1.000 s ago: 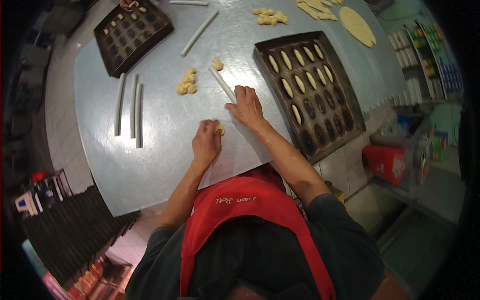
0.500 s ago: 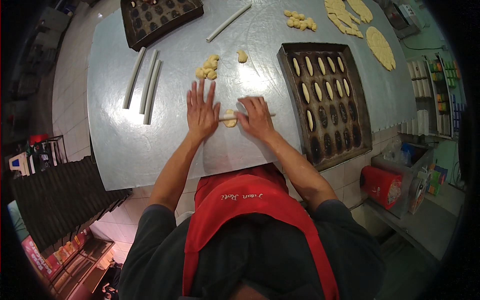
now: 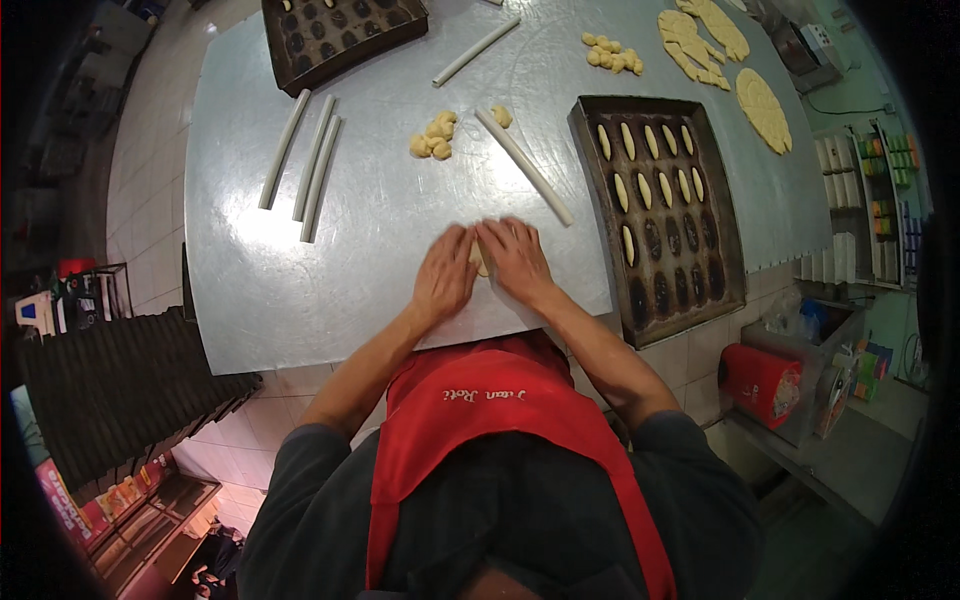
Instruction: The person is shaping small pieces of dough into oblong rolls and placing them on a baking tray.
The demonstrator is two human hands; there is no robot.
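My left hand (image 3: 447,272) and my right hand (image 3: 513,262) meet over the metal table (image 3: 340,320) near its front edge. Between them shows a small, flattened piece of dough (image 3: 481,264), pinched by the fingers of both; the rest of it is covered by them. Ahead and to the right, a rolling rod (image 3: 525,167) lies slanted, its far end by a single dough lump (image 3: 501,117). Several dough balls (image 3: 434,138) are clustered beyond my left hand.
A moulded baking tray (image 3: 660,320) with slim dough pieces in some hollows stands at right. Another tray (image 3: 345,50) sits far left, near several pale rods (image 3: 320,180). Flat dough sheets (image 3: 765,112) and more dough balls (image 3: 612,54) lie far right.
The rod has left my right hand and now lies ahead on the table. Both hands have come together on the dough piece, my left moving right and nearer. The view has shifted slightly.
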